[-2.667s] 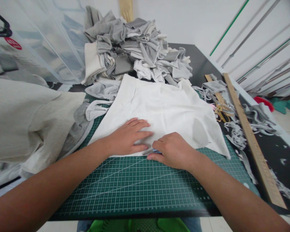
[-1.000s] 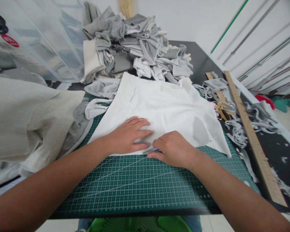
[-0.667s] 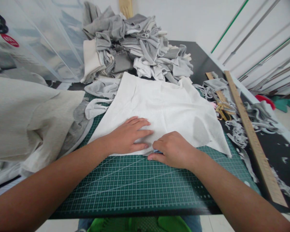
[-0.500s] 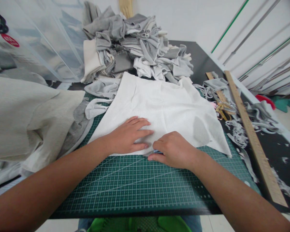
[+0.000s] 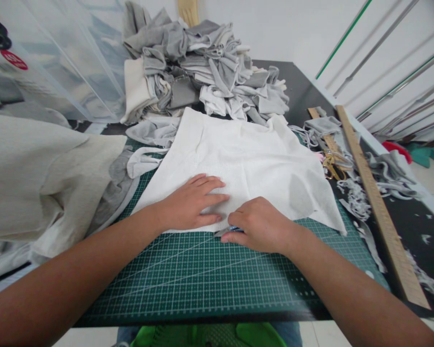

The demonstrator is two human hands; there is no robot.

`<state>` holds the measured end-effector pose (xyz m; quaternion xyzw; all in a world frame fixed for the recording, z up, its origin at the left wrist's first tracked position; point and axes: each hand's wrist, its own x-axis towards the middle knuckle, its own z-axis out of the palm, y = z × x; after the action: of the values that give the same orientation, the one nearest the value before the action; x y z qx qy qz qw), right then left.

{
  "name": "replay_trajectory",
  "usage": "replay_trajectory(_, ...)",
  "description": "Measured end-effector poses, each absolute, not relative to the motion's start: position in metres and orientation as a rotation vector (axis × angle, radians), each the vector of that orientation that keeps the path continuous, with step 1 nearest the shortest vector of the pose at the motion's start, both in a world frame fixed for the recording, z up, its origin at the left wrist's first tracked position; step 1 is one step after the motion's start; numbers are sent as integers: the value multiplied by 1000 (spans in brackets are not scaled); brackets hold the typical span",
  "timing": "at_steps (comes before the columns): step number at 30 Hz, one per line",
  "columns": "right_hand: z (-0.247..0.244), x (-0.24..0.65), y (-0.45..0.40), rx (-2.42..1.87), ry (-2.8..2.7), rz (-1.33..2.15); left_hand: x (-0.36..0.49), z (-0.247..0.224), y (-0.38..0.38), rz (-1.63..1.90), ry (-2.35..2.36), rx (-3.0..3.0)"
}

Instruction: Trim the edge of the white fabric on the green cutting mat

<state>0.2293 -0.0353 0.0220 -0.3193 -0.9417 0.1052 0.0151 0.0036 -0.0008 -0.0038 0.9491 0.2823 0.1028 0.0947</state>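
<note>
A piece of white cloth (image 5: 235,154) with a grey patch near its right side lies spread on the green cutting mat (image 5: 210,279). My left hand (image 5: 197,201) rests flat on the near part of the cloth, fingers apart. Close to its right, my right hand (image 5: 260,224) is closed round a small blue-handled cutting tool (image 5: 234,228). The tool's pointed metal blade points left at the near edge of the cloth. Most of the handle is hidden in my fist, so its exact kind cannot be made out.
Folded grey and white cloths (image 5: 210,67) are heaped at the back. Beige cloth (image 5: 39,178) lies at left before a clear plastic bin (image 5: 68,62). On the right are a wooden ruler (image 5: 379,207), gold-handled scissors (image 5: 333,168) and scraps. The table's front edge (image 5: 202,318) is near me.
The blade tip shows slightly more clearly at the cloth's near edge, with my right hand shifted very slightly. My left hand and the cloth stay where they were.
</note>
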Motion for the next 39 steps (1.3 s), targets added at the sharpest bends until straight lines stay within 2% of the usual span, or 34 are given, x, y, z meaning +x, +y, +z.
replay_trajectory(34, 26, 226, -37, -941, -2984, 393, 4, -6, 0, 338, 814, 2801)
replay_trajectory(39, 25, 217, -48, -804, -3018, 495, 4, -6, 1, 305, 830, 2821)
